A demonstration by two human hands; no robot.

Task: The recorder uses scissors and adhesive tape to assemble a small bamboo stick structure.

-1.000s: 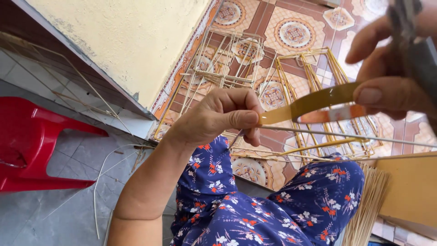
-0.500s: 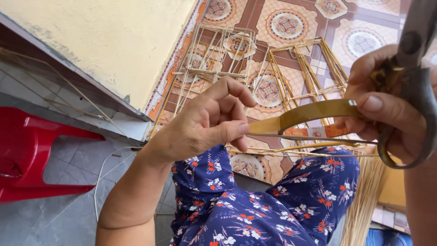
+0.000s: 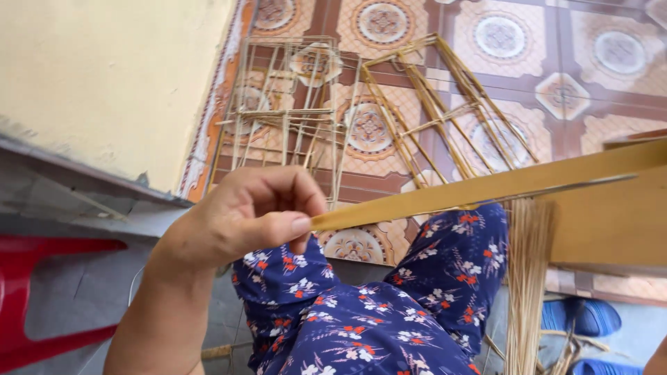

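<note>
Patterned brown floor tiles (image 3: 556, 90) are spread with two open bamboo-stick frames (image 3: 292, 111); one flat yellow bamboo strip (image 3: 486, 186) is pinched by the left hand (image 3: 250, 215).

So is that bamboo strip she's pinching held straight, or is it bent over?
Straight. The left hand pinches one end of the bamboo strip, which runs unbent up to the right edge. Its far end is out of view.
</note>
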